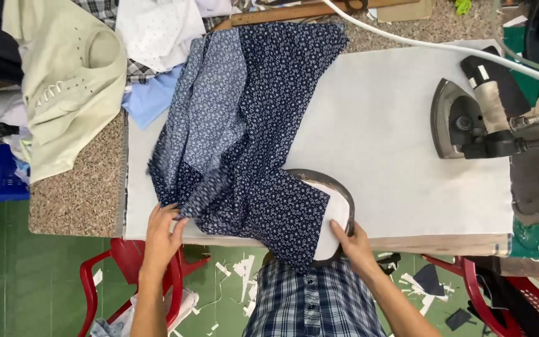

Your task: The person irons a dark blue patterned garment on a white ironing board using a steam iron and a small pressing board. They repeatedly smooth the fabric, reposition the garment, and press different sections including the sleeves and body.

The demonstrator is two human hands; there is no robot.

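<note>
A dark navy garment [251, 125] with a small white print lies spread over the white padded ironing surface [394, 125]; part of it shows its paler inner side. One end drapes over a rounded white pressing form [338, 209] with a dark rim at the table's near edge. My left hand [160, 234] grips the garment's lower left edge. The form's near edge and the fabric by it are held by my right hand [354, 243].
An iron [469, 122] rests on a dark mat at the right, with a white hose running to it. Folded and piled clothes [70, 81] lie at the left and back. Red chairs and fabric scraps are on the green floor below.
</note>
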